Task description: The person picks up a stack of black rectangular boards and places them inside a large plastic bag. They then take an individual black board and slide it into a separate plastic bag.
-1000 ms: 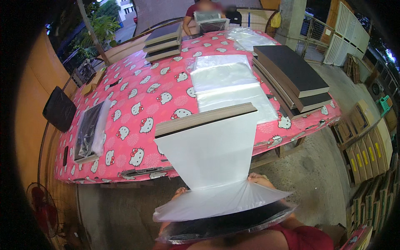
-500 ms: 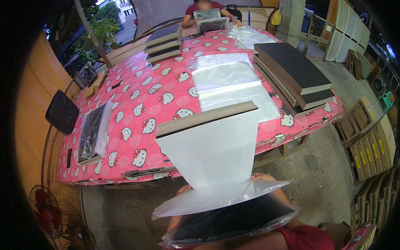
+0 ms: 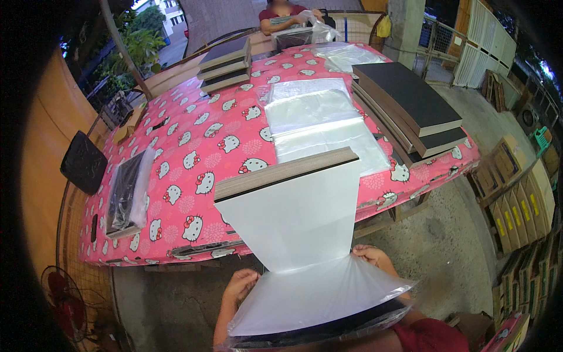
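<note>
In front of me a white panel with a wood-grain edge leans toward the table's front edge. Its lower end runs into a clear plastic bag, which flares out toward my body. Under the plastic, close to my lap, lies a black surface. My left hand pinches the bag's left side where it narrows against the panel. On the opposite side my right hand is closed on the bag too, with fingertips together at the panel's edge.
A pink patterned cloth covers the table. On it lie flat plastic bags, stacked dark panels, a smaller stack and a wrapped black panel. Across the table another person handles plastic. Flattened cartons stand at right.
Both my hands have come into clearer view beside the bag, the left one farther out to the left. The bag's plastic now covers more of the black surface. Across the table, the other person has lifted some plastic.
</note>
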### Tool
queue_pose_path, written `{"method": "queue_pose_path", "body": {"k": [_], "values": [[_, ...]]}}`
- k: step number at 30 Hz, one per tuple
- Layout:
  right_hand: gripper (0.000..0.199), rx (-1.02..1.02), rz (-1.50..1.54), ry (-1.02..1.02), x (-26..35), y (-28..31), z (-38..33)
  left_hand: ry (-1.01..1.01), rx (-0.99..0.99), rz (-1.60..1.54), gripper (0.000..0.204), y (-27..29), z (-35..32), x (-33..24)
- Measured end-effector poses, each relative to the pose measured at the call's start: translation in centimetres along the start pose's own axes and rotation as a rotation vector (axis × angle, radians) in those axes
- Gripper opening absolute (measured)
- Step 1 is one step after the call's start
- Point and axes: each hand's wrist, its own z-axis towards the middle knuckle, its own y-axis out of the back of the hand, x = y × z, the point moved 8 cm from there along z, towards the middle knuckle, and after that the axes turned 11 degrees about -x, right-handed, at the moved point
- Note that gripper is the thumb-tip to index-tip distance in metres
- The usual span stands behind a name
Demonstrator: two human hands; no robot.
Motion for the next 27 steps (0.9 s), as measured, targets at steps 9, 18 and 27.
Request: {"method": "queue_pose_path", "body": {"k": [9, 18, 27], "values": [[0.01, -0.275, -0.572, 1.105, 21.6, -13.1, -15.1, 0.072, -0.062, 0.516, 0.033, 2.4, -1.9, 1.1], [0.018, 0.42, -1.164, 1.508, 28.7, -24.8, 1.3, 0.035, 0.041, 1.073, 0.046, 0.0, -1.8, -8.0], [0.017, 0.121, -1.323, 0.857, 27.2, -29.9, -0.8, -0.138, 0.042, 0.846, 0.025, 1.6, -7.6, -15.3]]}}
